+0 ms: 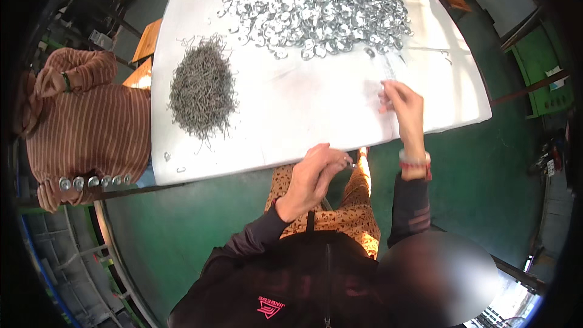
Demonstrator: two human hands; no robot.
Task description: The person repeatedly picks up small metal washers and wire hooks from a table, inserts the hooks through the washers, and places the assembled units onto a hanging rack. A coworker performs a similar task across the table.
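Silver discs point(322, 9) (heaped loosely) lie right of piled grey wire hooks point(203, 88).

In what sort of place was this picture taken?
Probably a factory or workshop: a white table carries a heap of shiny metal discs and a pile of bent wire pieces.

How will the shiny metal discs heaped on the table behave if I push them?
The metal discs look glossy, so they may be slippery. Each is small beside the right hand, so probably light. They lie loosely overlapped, so a push would likely spread strays across the white tabletop.
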